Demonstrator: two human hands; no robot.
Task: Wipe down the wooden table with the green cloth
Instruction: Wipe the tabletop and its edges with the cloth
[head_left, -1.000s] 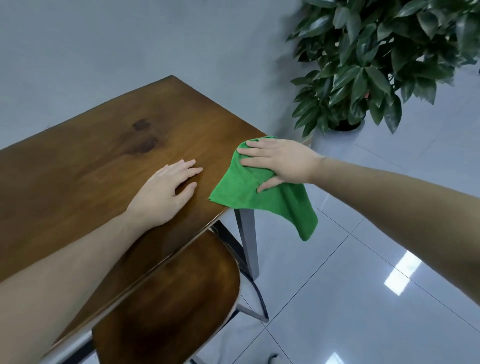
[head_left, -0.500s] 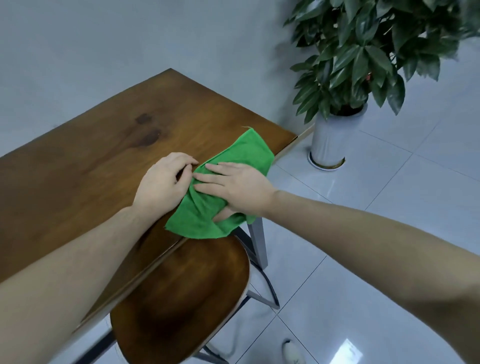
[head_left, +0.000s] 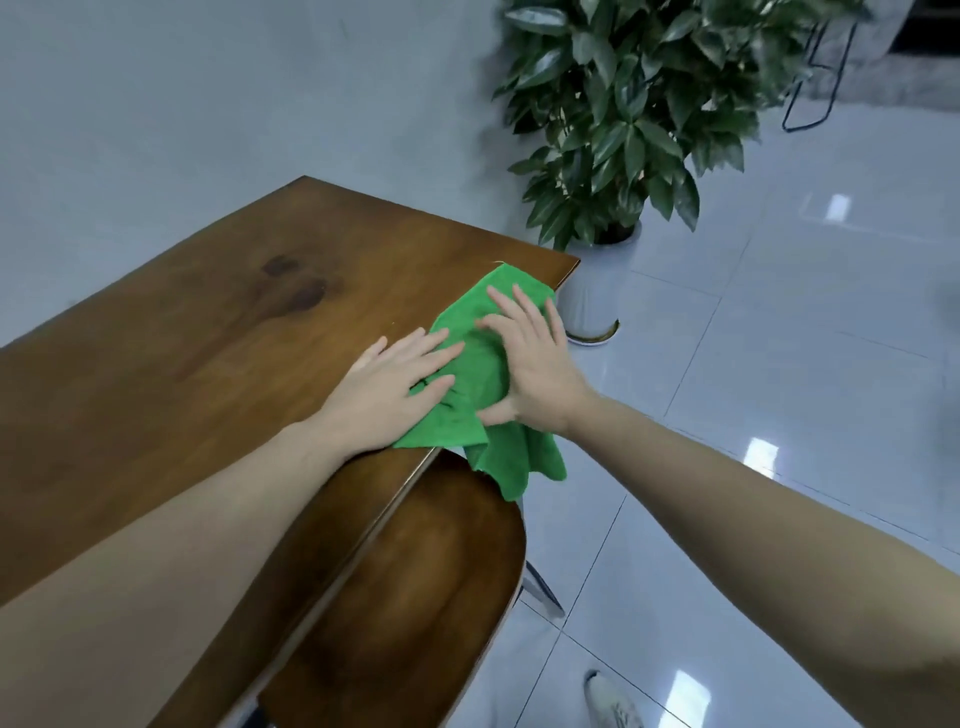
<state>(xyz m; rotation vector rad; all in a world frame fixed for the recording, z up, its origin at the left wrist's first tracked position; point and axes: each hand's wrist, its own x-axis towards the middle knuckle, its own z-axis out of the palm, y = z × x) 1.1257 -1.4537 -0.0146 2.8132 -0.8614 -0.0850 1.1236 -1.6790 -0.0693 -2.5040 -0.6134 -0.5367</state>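
Both hands lie flat, fingers spread, on a green cloth (head_left: 480, 364) at the near right corner of the wooden tabletop (head_left: 208, 332). The left hand (head_left: 387, 392) presses palm-down on the cloth's left part, its heel on bare wood; it grips nothing. The right hand (head_left: 530, 371) is likewise open, palm down on the cloth's right part, its thumb beside the left hand's fingertips. Under and between the hands the cloth is bunched; below the right hand a loose flap hangs over the tabletop edge. A wooden chair seat (head_left: 415, 597) sits beneath that edge, under the left forearm. Beyond the right hand stands a potted plant (head_left: 623, 119) on the tiled floor (head_left: 779, 364). A shoe (head_left: 613, 701) shows below the right forearm.
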